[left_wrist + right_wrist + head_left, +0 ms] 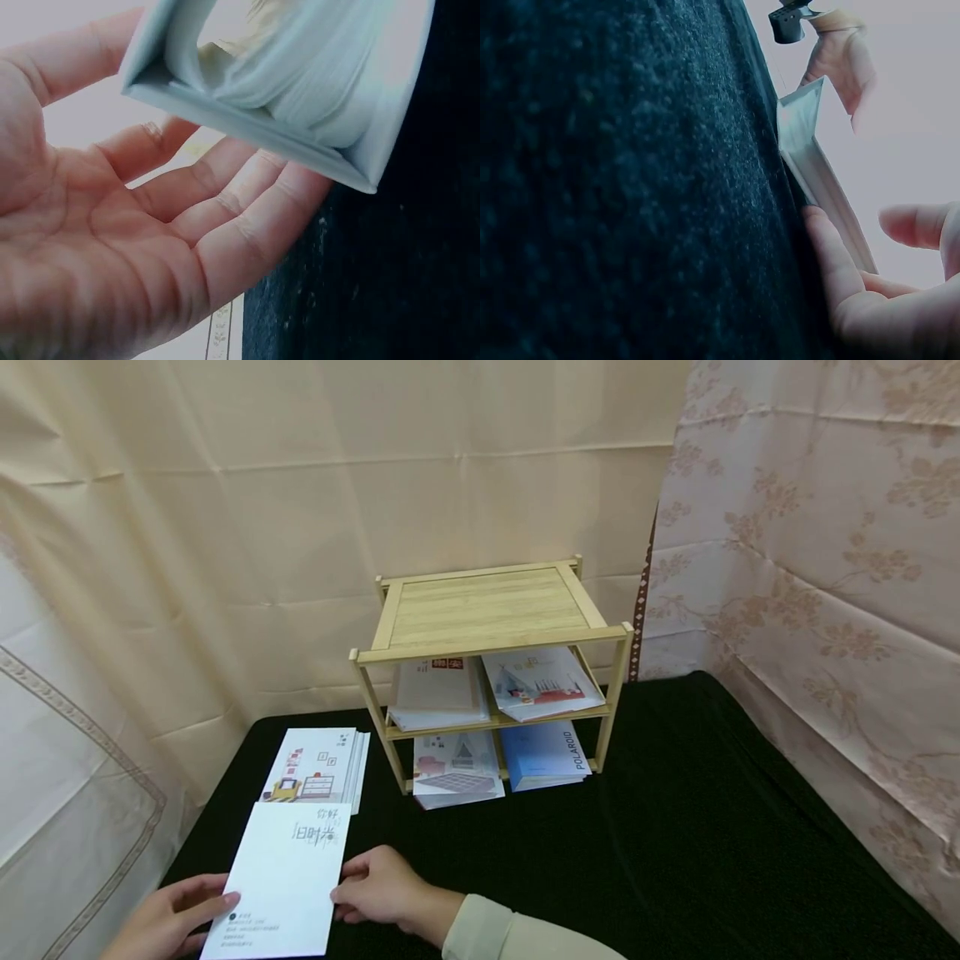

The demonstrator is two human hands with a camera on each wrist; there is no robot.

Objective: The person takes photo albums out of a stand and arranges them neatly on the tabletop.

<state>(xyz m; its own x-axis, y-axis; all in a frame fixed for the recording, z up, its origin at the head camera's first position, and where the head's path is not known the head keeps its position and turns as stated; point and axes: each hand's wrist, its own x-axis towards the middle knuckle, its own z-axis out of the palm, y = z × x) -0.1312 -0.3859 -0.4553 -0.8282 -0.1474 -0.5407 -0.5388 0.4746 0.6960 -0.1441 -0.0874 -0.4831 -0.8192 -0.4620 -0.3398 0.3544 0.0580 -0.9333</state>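
Spanning both hands at the near left of the worktop (675,852), a white book (281,868) lies face up, long axis running away from the person, far end leaning a little to the right. Left hand (168,914) on its left long edge, low down: thumb over the printed face, other fingers tucked beneath, so a pinch on that near corner. Right hand (386,887) on the opposite long edge, a bit farther up: fingers pinching the side, index tip at the underside in the right wrist view. Left wrist view shows leaves bowed between the covers at the near end, that end clear of the dark cloth. Far end appears to overlap the near edge of a picture-covered pile (313,764); cannot tell whether they touch. Wooden rack (483,610) stands ahead and to the right of the book, well apart, with books on both lower levels, a blue book (542,756) at lower right. Key relation, as judged: book crosswise between the hands, long axis pointing past the rack's left side rather than at it. Right hand is the nearer one to the rack, left hand nearer the worktop's left edge. Any shift rightward would likely need the right hand to give way first, since it sits on that side.
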